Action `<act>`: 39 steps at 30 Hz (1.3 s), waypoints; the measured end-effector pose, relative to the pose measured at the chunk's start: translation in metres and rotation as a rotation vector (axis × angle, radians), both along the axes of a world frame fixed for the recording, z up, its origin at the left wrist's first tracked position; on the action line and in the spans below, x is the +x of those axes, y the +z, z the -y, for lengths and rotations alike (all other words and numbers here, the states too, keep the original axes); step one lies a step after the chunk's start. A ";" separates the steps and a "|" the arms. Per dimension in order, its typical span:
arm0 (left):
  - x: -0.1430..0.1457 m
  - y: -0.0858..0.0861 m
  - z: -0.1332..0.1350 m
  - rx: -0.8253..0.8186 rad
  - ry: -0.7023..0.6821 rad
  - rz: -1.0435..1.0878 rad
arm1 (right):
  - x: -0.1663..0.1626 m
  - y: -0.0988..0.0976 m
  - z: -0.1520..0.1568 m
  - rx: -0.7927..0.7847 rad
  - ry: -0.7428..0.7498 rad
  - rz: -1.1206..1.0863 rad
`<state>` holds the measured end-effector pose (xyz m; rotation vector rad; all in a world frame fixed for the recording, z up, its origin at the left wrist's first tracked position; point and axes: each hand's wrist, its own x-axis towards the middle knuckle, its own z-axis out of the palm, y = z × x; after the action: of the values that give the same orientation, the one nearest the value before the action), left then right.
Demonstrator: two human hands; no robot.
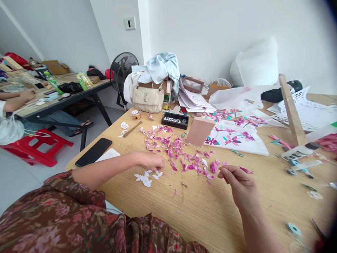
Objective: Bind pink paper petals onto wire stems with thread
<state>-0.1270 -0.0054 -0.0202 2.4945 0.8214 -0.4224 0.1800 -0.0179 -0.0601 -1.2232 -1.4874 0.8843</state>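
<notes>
My left hand [150,161] rests on the wooden table [200,211], fingers curled down onto several white paper petals [146,177]. Whether it grips one I cannot make out. My right hand [238,182] hovers to the right with its fingertips pinched together near a pink petal [213,167]; what is in the pinch is too small to name. Many pink and purple paper petals [173,147] lie scattered between and beyond both hands.
A black phone [93,151] lies at the table's left edge. Behind the petals are a black tray [175,120], a brown card box [199,131], a white sheet with glued flowers [234,137], a cream handbag [144,99] and a fan [121,70]. Another person's arms [15,100] rest on the far left table.
</notes>
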 end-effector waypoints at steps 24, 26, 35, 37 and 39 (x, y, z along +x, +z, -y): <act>-0.004 -0.005 0.004 -0.012 0.075 0.092 | 0.001 -0.003 0.000 -0.050 -0.003 -0.019; -0.004 -0.006 0.004 -0.025 0.089 0.105 | 0.002 -0.004 0.000 -0.053 -0.001 -0.017; -0.006 -0.005 0.006 -0.086 0.175 0.199 | 0.001 -0.004 -0.001 -0.049 0.014 -0.007; -0.007 0.000 0.003 -0.110 0.214 0.274 | -0.002 0.000 0.000 -0.042 0.015 -0.023; -0.003 0.007 0.001 -0.206 0.343 0.458 | -0.005 0.004 0.001 -0.044 0.012 -0.050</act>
<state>-0.1303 -0.0062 -0.0134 2.0838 0.9318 0.1708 0.1748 -0.0185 -0.0566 -1.2170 -1.4438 0.9530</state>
